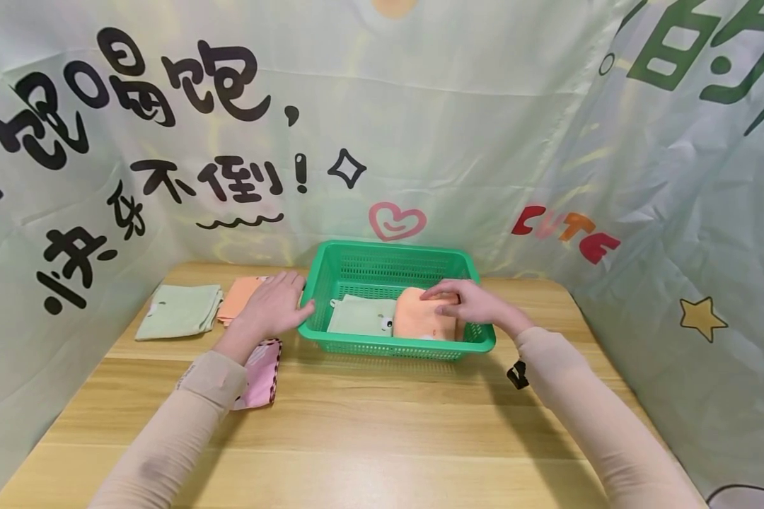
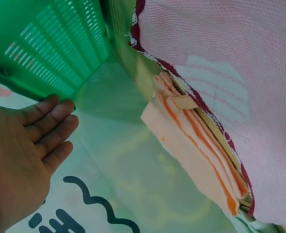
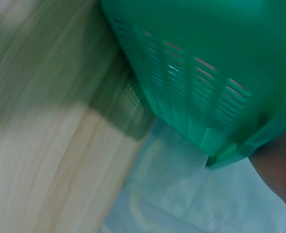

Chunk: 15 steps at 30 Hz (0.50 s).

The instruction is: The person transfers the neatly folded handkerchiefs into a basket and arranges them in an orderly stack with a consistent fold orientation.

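Observation:
My left hand (image 1: pixel 274 304) is beside the left wall of the green basket (image 1: pixel 369 346), fingers straight and nothing in its grasp. In the left wrist view, that hand (image 2: pixel 31 136) shows its palm, fingertips near the basket rim. My right hand (image 1: pixel 467 300) reaches over the basket's right rim, and its fingers rest on a folded orange towel (image 1: pixel 417 318) inside. A folded pale green towel (image 1: pixel 359 317) with an eye design lies to the left of it. The right wrist view shows the basket's outer wall (image 3: pixel 182 92), while the right fingers are hidden there.
On the table (image 1: pixel 369 431), left of the basket, lie a folded pale green towel (image 1: pixel 181 311), a folded orange towel (image 1: pixel 234 297) and a pink towel (image 1: pixel 262 375) with a dark checked edge, partly behind my left arm. A printed cloth (image 1: pixel 471 155) hangs around the table.

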{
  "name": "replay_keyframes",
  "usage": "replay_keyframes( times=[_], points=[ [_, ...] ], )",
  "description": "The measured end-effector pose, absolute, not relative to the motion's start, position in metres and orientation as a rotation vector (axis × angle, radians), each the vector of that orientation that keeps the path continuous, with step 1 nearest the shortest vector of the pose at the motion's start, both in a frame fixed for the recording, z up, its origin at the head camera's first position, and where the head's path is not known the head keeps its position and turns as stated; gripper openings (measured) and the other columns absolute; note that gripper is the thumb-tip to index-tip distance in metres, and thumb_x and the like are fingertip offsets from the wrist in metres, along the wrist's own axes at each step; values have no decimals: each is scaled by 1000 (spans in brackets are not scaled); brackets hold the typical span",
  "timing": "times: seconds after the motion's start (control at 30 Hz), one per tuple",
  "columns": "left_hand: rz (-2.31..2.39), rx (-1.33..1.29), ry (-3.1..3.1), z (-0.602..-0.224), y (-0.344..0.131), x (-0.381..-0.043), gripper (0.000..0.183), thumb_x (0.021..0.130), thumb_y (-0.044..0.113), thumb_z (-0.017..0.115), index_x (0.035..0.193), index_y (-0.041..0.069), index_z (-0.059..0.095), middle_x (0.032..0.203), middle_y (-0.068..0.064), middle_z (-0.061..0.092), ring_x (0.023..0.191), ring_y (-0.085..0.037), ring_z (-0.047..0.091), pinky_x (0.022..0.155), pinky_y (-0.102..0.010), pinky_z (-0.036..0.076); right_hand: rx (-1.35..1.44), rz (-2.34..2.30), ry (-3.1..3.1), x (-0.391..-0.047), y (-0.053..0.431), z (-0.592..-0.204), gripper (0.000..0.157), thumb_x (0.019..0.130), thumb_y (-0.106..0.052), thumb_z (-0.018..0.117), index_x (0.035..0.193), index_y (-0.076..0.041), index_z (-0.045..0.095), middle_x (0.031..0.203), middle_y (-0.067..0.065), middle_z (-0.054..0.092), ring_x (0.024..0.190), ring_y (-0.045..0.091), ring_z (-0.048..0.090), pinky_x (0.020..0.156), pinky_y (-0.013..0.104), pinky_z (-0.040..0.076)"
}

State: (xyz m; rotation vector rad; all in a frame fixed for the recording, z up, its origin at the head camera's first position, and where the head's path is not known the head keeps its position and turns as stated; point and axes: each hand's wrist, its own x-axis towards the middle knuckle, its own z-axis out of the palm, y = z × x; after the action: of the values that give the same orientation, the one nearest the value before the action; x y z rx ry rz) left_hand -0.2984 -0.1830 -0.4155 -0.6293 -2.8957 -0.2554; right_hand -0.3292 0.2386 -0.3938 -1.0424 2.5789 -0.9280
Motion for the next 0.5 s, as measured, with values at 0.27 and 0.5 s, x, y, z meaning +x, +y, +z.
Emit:
replay_keyframes(
  times=[0.27, 0.5],
  points=[
    [-247, -625, -2904, -415, -183, -298, 45, 101, 40, 53, 121, -1, 57, 117, -16, 59, 104, -33, 53, 91, -51, 45, -1133, -645, 2861, -330, 239, -405, 25, 96, -5, 71, 120, -11, 77, 125, 7, 72, 120, 32, 62, 105, 56, 43],
    [-250, -626, -2899, -414, -183, -298, 46, 101, 40, 54, 121, -1, 57, 117, -16, 59, 104, -33, 53, 91, -52, 45, -1073, -303, 2995, -325, 235, -406, 24, 97, -11, 72, 120, -17, 79, 128, 4, 73, 128, 36, 56, 112, 72, 17]
  ],
)
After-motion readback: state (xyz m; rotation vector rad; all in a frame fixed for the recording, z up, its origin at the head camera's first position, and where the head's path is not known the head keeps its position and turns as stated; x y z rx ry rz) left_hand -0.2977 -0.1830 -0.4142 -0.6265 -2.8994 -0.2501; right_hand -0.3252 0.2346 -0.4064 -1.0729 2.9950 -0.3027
